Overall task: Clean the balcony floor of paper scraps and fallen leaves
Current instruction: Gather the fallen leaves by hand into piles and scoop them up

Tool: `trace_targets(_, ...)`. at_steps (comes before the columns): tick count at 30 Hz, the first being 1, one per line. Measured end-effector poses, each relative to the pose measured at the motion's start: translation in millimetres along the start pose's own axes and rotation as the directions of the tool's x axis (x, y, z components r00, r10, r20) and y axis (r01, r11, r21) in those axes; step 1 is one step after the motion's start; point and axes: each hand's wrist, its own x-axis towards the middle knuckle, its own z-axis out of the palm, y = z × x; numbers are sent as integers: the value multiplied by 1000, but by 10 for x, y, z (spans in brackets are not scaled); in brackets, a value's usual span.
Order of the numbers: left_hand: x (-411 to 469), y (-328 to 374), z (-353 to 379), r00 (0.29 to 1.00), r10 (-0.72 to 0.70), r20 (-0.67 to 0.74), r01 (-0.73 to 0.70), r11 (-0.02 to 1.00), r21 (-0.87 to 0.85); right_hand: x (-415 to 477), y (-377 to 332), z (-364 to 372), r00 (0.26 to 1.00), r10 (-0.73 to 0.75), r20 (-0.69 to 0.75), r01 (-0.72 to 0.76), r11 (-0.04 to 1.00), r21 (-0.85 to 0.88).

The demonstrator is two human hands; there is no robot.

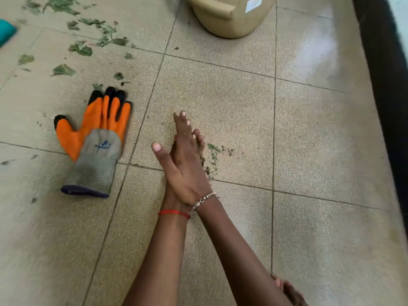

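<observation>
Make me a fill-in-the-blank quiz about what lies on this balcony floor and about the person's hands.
1. The glove on the floor is grey and ____ with black fingertips.
2. The left hand has a ____ thread at its wrist.
3. The right hand, pressed flat against the left one, wears a ____ at its wrist.
4. Most leaves lie to the ____ of the beige container.

Missing words: orange; red; bracelet; left.

Orange-and-grey glove (pixel 95 142) (black fingertips) lies flat, well apart from a beige container (pixel 229 16)
</observation>
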Motion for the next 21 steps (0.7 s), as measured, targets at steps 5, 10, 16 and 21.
trace_targets(5,-476,121,534,999,-34,-28,33,999,-33,46,-93,-126,981,-40,190,22,995,93)
trace_targets(10,-417,181,606,997,-22,69,30,991,-128,-10,-72,-495,998,-60,1,53,899,435)
trace_targets(16,-920,-932,1111,989,141,-51,-89,826,557,-467,566,-806,975,158,-158,-195,946,-258)
trace_targets(21,-866,-866,1126,990,95,-107,-42,908,417,-610,698,-598,999,51,2,-31,630,-776)
